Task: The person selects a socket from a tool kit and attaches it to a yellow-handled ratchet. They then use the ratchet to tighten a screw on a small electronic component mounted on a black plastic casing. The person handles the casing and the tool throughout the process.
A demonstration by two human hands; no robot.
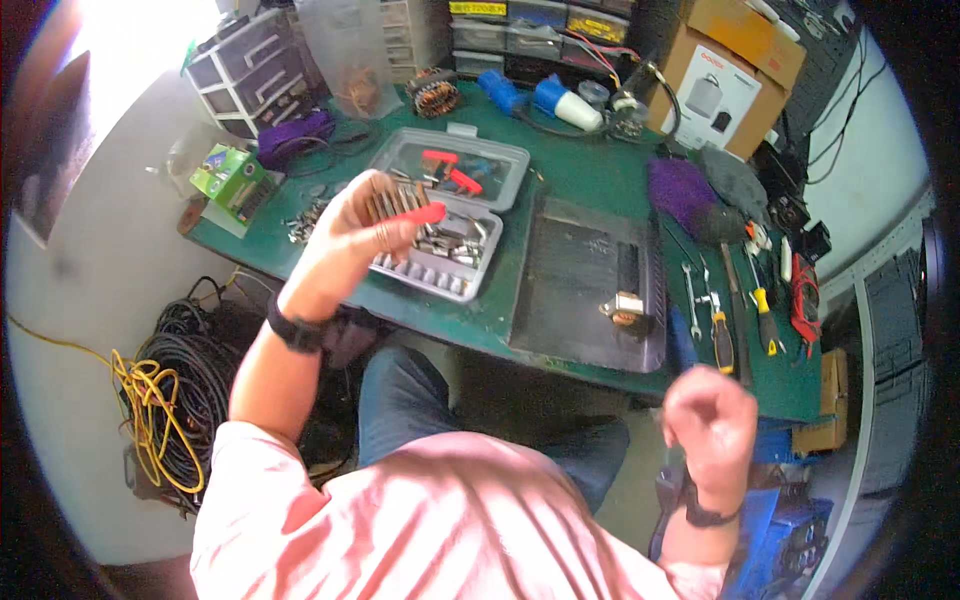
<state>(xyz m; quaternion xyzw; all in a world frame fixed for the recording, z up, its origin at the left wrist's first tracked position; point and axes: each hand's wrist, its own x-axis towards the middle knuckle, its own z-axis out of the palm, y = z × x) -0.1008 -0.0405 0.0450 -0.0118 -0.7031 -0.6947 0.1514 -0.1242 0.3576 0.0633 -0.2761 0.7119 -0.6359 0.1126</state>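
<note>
My left hand [362, 232] is closed around a red holder strip [425, 214] with several metal driver bits [395, 200] in a row. It is raised over an open grey plastic case [462, 290], whose tray holds many loose metal bits and sockets. More red strips [458, 178] show in the lid. My right hand [710, 415] is beyond the table's front edge at the right, slightly blurred. Its fingers are curled in, and whatever they may hold cannot be made out.
A black tray [570, 290] bears a small metal part with a copper coil [625, 308]. To its right lie wrenches [692, 300], screwdrivers [765, 320] and a red tool [804, 300]. A cardboard box [725, 75] and drawer units [540, 35] stand behind. Coiled cables [165, 400] lie at the left.
</note>
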